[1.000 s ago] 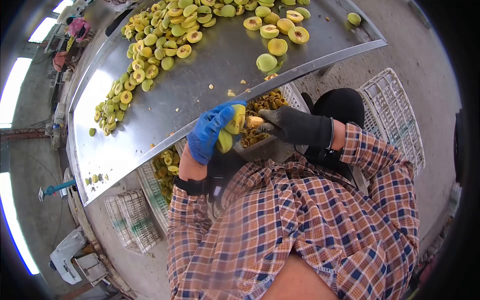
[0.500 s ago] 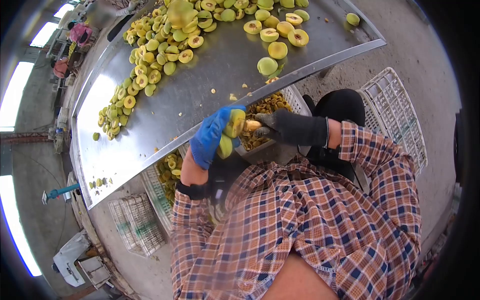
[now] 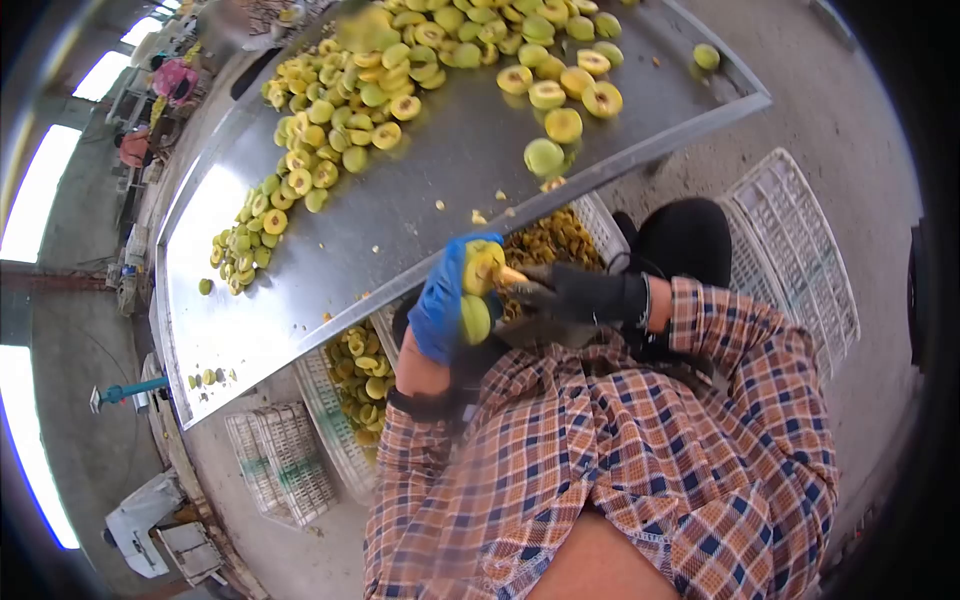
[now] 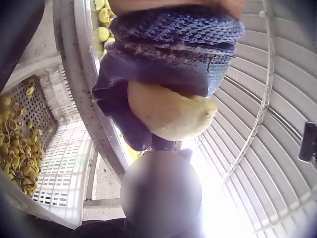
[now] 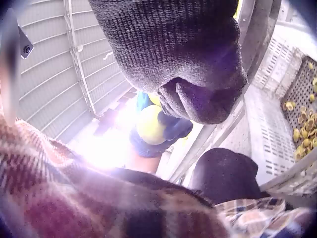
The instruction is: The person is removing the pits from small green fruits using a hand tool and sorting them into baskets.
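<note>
My left hand (image 3: 440,305), in a blue glove, holds two yellow-green, peach-like fruit halves near the table's front edge. The upper fruit half (image 3: 482,266) faces the right hand; the lower fruit half (image 3: 474,320) sits under it by the palm. In the left wrist view, a pale fruit half (image 4: 171,111) rests against the gloved palm. My right hand (image 3: 575,293), in a dark knit glove, grips a short tan tool (image 3: 512,276). Its tip meets the upper half; its grip end is hidden in the fingers. Dark knit covers most of the right wrist view.
A metal-edged table (image 3: 400,215) carries a large heap of fruit halves (image 3: 350,110). Below its edge stand a crate (image 3: 597,222) of brownish scraps and another crate (image 3: 322,405) of fruit halves. Stacked white crates (image 3: 790,245) stand right, more crates (image 3: 280,465) left.
Both hands sit slightly lower in the head view, which has shifted a little. The tan tool now slants against the upper fruit half, and the left hand has turned the halves slightly.
</note>
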`<state>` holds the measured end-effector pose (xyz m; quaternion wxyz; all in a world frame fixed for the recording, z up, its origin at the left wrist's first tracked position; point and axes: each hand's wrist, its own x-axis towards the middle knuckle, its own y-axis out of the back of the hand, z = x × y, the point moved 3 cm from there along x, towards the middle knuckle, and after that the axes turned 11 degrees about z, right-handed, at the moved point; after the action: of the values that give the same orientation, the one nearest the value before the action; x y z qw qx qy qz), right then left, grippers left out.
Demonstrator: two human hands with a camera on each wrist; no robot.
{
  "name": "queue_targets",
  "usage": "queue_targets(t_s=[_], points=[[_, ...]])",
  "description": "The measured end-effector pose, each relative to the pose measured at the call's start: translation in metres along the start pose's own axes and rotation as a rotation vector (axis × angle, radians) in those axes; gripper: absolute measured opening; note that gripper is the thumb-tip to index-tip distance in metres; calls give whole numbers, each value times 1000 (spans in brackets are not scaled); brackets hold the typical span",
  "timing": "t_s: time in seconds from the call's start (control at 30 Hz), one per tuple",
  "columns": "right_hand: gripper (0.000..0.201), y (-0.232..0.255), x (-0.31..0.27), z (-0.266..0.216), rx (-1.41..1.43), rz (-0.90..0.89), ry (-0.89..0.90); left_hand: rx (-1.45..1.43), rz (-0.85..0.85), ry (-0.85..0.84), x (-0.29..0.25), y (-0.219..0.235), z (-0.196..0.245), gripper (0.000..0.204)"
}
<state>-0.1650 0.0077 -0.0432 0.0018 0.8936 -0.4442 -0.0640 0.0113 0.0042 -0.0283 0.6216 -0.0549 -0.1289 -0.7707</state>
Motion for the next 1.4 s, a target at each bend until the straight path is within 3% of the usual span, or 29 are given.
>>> queue_targets(t_s=[0.07,0.1,0.17,0.2,0.23,0.3,0.33,0.37,0.4,0.43,0.47,0.5,0.53,0.57,0.63,0.67,0.7,0.77,0.8,0.9,1.03,1.1,1.13,1.2,1.23,1.3,1.33,1.4], points=[[37,-9,-5,15,-33,53,70,-100,66,174,-4,-2,4,21],[37,-11,-3,18,-60,107,145,-275,13,130,-5,-1,-3,24],[37,-13,-4,13,-223,145,283,-630,31,534,-8,2,-19,30],[34,-10,-1,10,-255,141,221,-786,-4,486,-6,-6,-8,34],[37,-7,-1,8,-281,137,147,-86,-27,145,-13,1,-23,35],[40,-6,-7,1,-302,69,228,-271,-12,394,-7,9,-51,27],[43,-8,-9,-3,-303,18,272,-263,0,368,-8,12,-47,27],[43,-13,-12,-6,-315,11,291,-307,92,496,-9,7,-16,25],[44,-15,-12,-1,-138,-19,34,-353,182,621,-9,6,-2,24],[46,-16,-13,1,38,-45,-224,-353,187,599,-7,12,-17,24],[46,-17,-15,-9,24,-50,-214,-241,27,390,-6,15,-41,29],[47,-20,-19,-17,196,-63,-371,-125,-129,184,-7,14,-43,36],[49,-25,-22,-21,371,-75,-529,-293,-90,383,-13,15,-53,48],[49,-24,-20,-16,364,-77,-520,-289,-87,373,-15,11,-37,48],[49,-18,-15,-4,318,-55,-502,-379,103,523,-15,6,-8,51],[47,-21,-18,-15,491,-48,-560,-399,156,464,-15,3,-10,49],[47,-28,-18,-25,484,-47,-552,-399,155,453,-16,0,-13,49],[45,-39,-18,-43,633,139,-524,-191,240,271,-16,0,-12,45],[44,-37,-23,-49,672,54,-544,-309,253,309,-17,1,-10,34],[45,-30,-18,5,645,-84,-546,-316,252,341,-19,0,-13,34],[45,-29,-23,-20,529,-5,-540,-314,257,395,-20,0,-12,33],[46,-23,-23,-22,226,15,-453,-186,272,334,-21,-1,-14,35],[46,-24,-24,-20,224,11,-454,-187,277,334,-22,-1,-13,35],[45,-23,-23,-24,-40,88,12,-208,290,416,-25,-3,-12,35],[45,-23,-20,-24,-40,86,11,-209,293,416,-25,-4,-14,35],[45,-21,-14,-13,121,101,-393,-156,338,286,-26,-4,-14,34],[45,-20,-12,-8,120,99,-394,-157,340,287,-26,-6,-14,34],[43,-20,-9,3,143,76,-296,-9,431,43,-23,-7,-2,33]])
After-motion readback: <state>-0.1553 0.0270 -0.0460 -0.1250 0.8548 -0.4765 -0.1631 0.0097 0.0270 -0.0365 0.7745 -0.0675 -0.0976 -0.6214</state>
